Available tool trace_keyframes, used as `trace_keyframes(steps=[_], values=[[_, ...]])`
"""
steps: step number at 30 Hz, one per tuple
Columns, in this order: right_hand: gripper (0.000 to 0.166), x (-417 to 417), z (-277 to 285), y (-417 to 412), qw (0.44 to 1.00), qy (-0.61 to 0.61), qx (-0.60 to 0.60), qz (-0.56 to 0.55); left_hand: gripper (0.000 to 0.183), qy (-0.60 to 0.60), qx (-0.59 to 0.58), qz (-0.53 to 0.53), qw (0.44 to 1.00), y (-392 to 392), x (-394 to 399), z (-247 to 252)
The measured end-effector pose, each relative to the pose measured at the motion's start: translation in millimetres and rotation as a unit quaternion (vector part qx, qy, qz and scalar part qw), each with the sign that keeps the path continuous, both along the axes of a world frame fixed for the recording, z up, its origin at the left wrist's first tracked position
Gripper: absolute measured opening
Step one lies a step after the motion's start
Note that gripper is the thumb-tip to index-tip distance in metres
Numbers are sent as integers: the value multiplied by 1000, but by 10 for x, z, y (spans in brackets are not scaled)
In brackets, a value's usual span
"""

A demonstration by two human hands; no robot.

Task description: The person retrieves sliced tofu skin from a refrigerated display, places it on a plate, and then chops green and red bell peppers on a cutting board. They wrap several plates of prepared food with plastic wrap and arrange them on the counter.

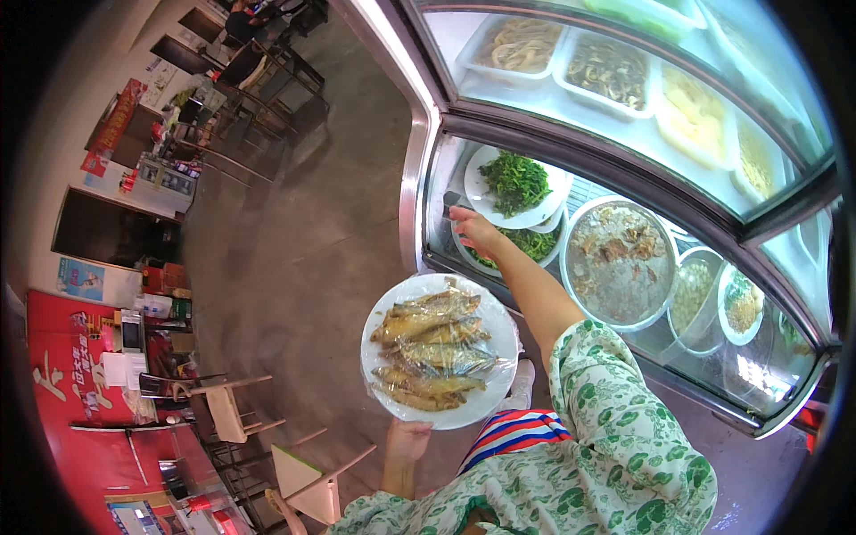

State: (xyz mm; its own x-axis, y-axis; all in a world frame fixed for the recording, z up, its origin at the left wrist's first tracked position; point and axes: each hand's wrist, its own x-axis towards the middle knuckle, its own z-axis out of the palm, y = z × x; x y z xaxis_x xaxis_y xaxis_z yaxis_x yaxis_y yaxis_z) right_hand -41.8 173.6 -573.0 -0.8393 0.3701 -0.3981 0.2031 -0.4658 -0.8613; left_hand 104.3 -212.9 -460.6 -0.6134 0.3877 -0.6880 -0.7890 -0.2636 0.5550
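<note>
My left hand (409,438) grips the near rim of a white plate (435,420). Several whole fish (438,348) lie side by side on it under clear plastic wrap. Inside the lower part of a glass display case, my right hand (478,231) is stretched out with its fingers apart, beside a white plate (476,190) of chopped leafy greens (515,182). That plate sits over a round basin that holds more greens (531,244). Whether my right fingertips touch the plate's rim, I cannot tell.
The case's metal frame (411,200) curves close by my right arm. Inside stand a large round basin (618,321) of cloudy liquid and several other bowls. Plastic tubs (605,73) of food fill the upper shelf. Wooden chairs (227,414) and a red counter (114,455) are at left.
</note>
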Motion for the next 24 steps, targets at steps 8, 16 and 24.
trace_keyframes(steps=[8, 16, 24], values=[[80, 3849, 1350, -142, 947, 214, -234, 51, 86, 56, 39, -160, 985, 716, 1063, 410], [68, 7600, 2206, -683, 925, 198, -121, -302, 75, -39, 149, -437, 886, 1898, 3503, 985], [48, 10751, 2583, -1144, 729, 211, -15, -651, 45, -116, 233, -671, 694, 3382, 6387, 1535]])
